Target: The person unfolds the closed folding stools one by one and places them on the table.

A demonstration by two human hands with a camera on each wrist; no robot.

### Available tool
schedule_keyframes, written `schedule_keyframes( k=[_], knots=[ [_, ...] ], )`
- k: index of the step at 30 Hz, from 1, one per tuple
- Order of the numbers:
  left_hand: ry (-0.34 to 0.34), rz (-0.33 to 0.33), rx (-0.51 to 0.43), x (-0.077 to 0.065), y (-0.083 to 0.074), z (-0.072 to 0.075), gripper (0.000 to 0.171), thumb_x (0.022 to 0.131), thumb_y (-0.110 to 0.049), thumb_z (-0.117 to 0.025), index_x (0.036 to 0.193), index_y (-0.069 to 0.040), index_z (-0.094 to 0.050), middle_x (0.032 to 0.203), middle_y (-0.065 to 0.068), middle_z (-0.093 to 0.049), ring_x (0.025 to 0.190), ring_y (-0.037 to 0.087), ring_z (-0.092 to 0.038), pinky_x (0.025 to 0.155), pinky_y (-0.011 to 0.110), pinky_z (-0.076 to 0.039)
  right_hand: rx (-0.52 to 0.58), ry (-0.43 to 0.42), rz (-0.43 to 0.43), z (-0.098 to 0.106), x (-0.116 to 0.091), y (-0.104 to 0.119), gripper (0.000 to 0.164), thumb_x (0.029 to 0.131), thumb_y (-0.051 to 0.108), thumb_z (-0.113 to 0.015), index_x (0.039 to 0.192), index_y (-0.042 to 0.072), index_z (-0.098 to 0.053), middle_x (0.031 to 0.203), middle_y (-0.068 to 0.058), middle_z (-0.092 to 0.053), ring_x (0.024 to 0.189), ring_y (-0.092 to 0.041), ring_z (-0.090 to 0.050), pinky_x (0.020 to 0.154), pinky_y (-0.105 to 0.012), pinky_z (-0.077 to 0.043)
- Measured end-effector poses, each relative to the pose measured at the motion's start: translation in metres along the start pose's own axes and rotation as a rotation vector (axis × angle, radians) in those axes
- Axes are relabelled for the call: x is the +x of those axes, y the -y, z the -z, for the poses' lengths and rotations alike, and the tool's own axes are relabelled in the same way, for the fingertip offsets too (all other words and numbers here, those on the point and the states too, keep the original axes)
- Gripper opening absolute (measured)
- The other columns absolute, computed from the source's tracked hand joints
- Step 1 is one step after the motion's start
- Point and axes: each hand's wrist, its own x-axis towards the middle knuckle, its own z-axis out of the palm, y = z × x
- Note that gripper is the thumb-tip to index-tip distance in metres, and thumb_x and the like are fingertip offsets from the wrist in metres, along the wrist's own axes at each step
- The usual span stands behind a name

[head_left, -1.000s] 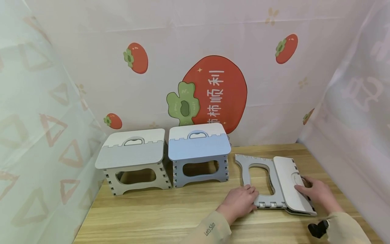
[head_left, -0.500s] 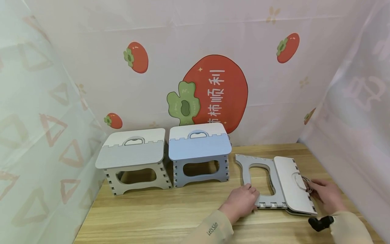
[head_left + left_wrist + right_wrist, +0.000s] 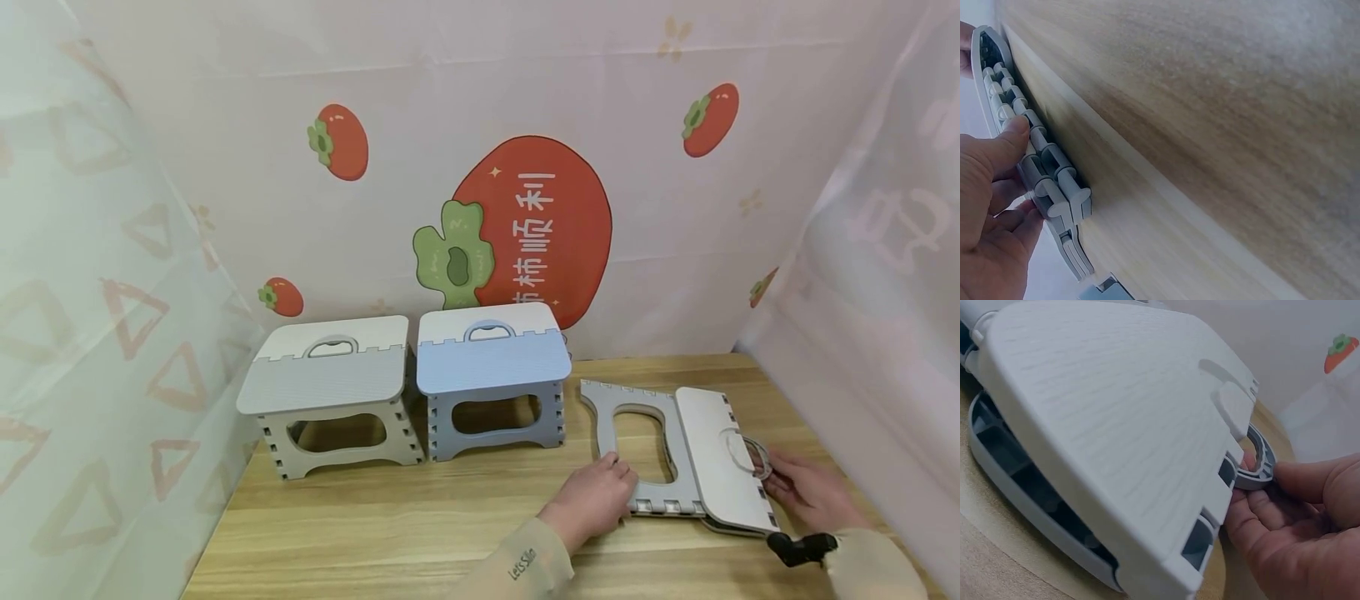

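A grey-and-white folding stool (image 3: 716, 454) lies folded flat on the table at the right in the head view. My left hand (image 3: 594, 498) grips its grey leg panel at the near left corner; in the left wrist view the thumb (image 3: 1015, 128) lies on the hinged edge, with fingers round the side. At the stool's right edge my right hand (image 3: 813, 492) holds the grey carry handle (image 3: 1260, 464), thumb against its outer side and fingers beneath. In the right wrist view the white top half (image 3: 1110, 406) stands slightly apart from the grey half under it.
Two opened folding stools stand to the left, a grey-and-white one (image 3: 322, 392) and a blue-and-white one (image 3: 491, 375). The wooden table (image 3: 360, 533) is backed by a printed cloth (image 3: 645, 50), with hanging sheets at both sides.
My right hand has slid off the white top to the right edge and taken the handle, which now sticks out past that edge. The left hand stays on the leg panel.
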Motion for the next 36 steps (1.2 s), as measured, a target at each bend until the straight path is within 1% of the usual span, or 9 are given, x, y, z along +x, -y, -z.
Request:
schedule_keyframes(
  k=[3, 8, 16, 20, 24, 29, 33, 34, 36],
  knots=[
    [-0.002, 0.001, -0.014, 0.0, 0.0, -0.001, 0.039, 0.095, -0.04, -0.073, 0.129, -0.023, -0.065, 0.131, -0.013, -0.063, 0.124, 0.005, -0.053, 0.102, 0.015, -0.046, 0.082, -0.02, 0.018, -0.001, -0.004, -0.004, 0.049, 0.074, 0.003, -0.086, 0.118, -0.011, -0.07, 0.099, -0.022, -0.073, 0.087, -0.015, -0.071, 0.077, -0.006, -0.047],
    [0.007, 0.002, -0.03, 0.0, 0.0, -0.002, 0.038, 0.094, -0.04, -0.074, 0.127, -0.024, -0.066, 0.131, -0.013, -0.063, 0.124, 0.003, -0.052, 0.098, 0.015, -0.049, 0.222, 0.001, -0.003, -0.001, -0.009, -0.004, 0.08, 0.066, -0.011, -0.082, 0.141, 0.007, -0.059, 0.116, -0.002, -0.069, 0.106, 0.004, -0.061, 0.087, 0.0, -0.042],
    [0.016, 0.003, -0.052, -0.001, 0.002, 0.0, 0.037, 0.093, -0.041, -0.075, 0.126, -0.025, -0.066, 0.131, -0.015, -0.063, 0.127, 0.002, -0.052, 0.096, 0.015, -0.05, 0.308, 0.087, 0.027, 0.005, -0.001, 0.001, 0.044, 0.073, -0.015, -0.075, 0.114, -0.005, -0.065, 0.096, 0.009, -0.066, 0.081, 0.003, -0.059, 0.068, -0.006, -0.042],
    [0.016, 0.005, -0.052, -0.001, 0.002, 0.0, 0.039, 0.093, -0.041, -0.075, 0.127, -0.025, -0.066, 0.134, -0.014, -0.062, 0.133, 0.003, -0.05, 0.1, 0.016, -0.049, 0.376, 0.086, 0.071, 0.005, 0.001, 0.0, 0.046, 0.069, -0.022, -0.069, 0.112, -0.007, -0.063, 0.093, 0.012, -0.062, 0.078, 0.004, -0.055, 0.062, -0.009, -0.04],
    [0.01, 0.005, -0.05, -0.001, 0.002, -0.001, 0.037, 0.092, -0.042, -0.076, 0.124, -0.026, -0.067, 0.131, -0.015, -0.064, 0.129, 0.002, -0.052, 0.097, 0.015, -0.05, 0.385, 0.066, 0.099, 0.004, 0.0, -0.001, 0.048, 0.066, -0.024, -0.069, 0.112, -0.009, -0.064, 0.097, 0.007, -0.065, 0.083, 0.002, -0.058, 0.068, -0.007, -0.044],
    [0.018, 0.013, -0.062, -0.001, 0.001, -0.001, 0.038, 0.092, -0.043, -0.076, 0.126, -0.026, -0.067, 0.133, -0.015, -0.063, 0.132, 0.002, -0.05, 0.097, 0.016, -0.051, 0.38, 0.052, 0.078, 0.003, -0.003, 0.0, 0.051, 0.065, -0.024, -0.069, 0.114, -0.012, -0.064, 0.103, 0.002, -0.068, 0.091, 0.002, -0.06, 0.076, -0.005, -0.046],
    [0.032, 0.019, -0.078, -0.001, 0.002, -0.001, 0.041, 0.092, -0.042, -0.075, 0.129, -0.026, -0.066, 0.137, -0.014, -0.062, 0.137, 0.003, -0.047, 0.102, 0.018, -0.049, 0.458, 0.065, 0.062, 0.005, -0.002, 0.0, 0.053, 0.069, -0.029, -0.064, 0.12, -0.016, -0.059, 0.11, 0.005, -0.065, 0.094, 0.002, -0.059, 0.075, -0.007, -0.047],
    [0.033, 0.019, -0.082, -0.001, 0.002, -0.001, 0.042, 0.092, -0.042, -0.075, 0.129, -0.025, -0.066, 0.137, -0.014, -0.061, 0.138, 0.004, -0.047, 0.102, 0.018, -0.049, 0.53, 0.076, 0.051, 0.005, -0.002, 0.0, 0.053, 0.071, -0.031, -0.061, 0.123, -0.018, -0.057, 0.113, 0.005, -0.064, 0.095, 0.002, -0.059, 0.075, -0.008, -0.048],
    [0.032, 0.019, -0.089, -0.001, 0.003, -0.001, 0.043, 0.092, -0.042, -0.075, 0.13, -0.025, -0.065, 0.139, -0.013, -0.061, 0.14, 0.005, -0.046, 0.105, 0.019, -0.048, 0.953, 0.231, -0.059, 0.008, 0.001, -0.002, 0.04, 0.092, -0.024, -0.049, 0.129, -0.013, -0.057, 0.118, 0.004, -0.064, 0.101, -0.001, -0.06, 0.082, -0.012, -0.05]
  ],
)
